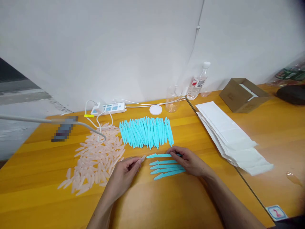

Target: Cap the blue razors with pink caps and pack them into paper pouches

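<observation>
My left hand (130, 170) pinches a small translucent blade cap (143, 158) between thumb and fingers. Just right of the cap is the tip of a turquoise eyebrow razor (157, 156), whose handle end my right hand (186, 159) grips. Cap and razor tip are very close; I cannot tell whether they touch. Below, several more turquoise razors (164, 171) lie side by side, their right ends partly under my right hand. A dense row of turquoise razors (147, 133) sits farther back. To the left spreads a pile of pale pinkish caps (95, 162).
Along the wall are a power strip (111, 108), a white round lid (155, 110), a clear jar (172, 100) and a water bottle (197, 81). White padded envelopes (226, 133) and a cardboard box (240, 97) stand right. A cable (88, 125) crosses the caps near a phone (64, 128).
</observation>
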